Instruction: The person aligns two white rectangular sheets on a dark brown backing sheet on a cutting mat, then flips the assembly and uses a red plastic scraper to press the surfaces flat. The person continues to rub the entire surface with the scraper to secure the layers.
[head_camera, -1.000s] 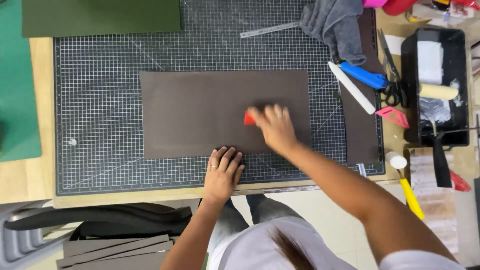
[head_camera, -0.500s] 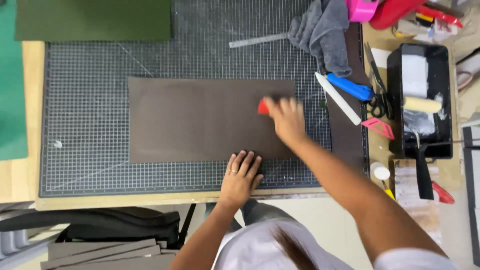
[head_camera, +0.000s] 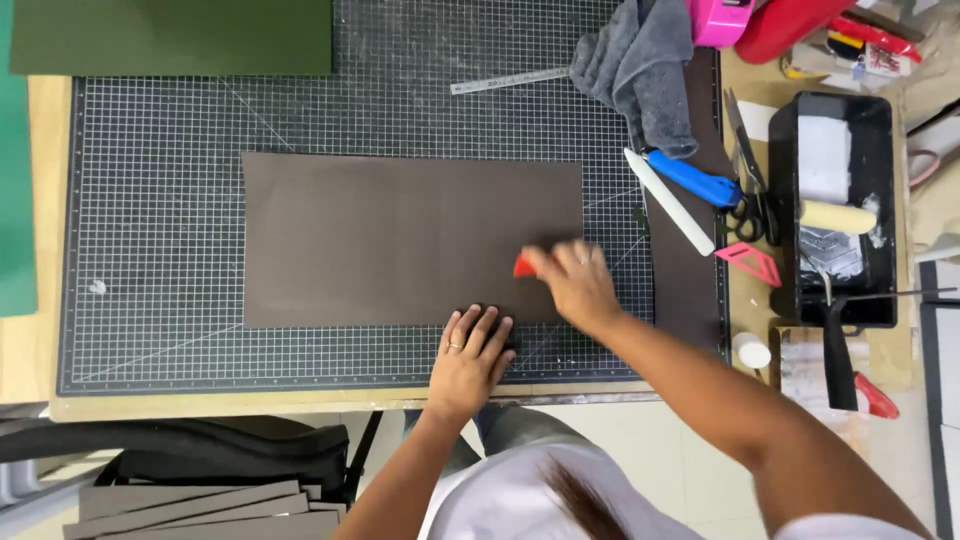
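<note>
the brown sheet (head_camera: 400, 235) lies flat on the gridded cutting mat (head_camera: 150, 250). your right hand (head_camera: 575, 280) grips a small red scraper (head_camera: 524, 266) at its lower right corner, apparently smoothing it; your left hand (head_camera: 470, 355) presses flat on its near edge, grasping nothing. next, work toward the edges evenly.
</note>
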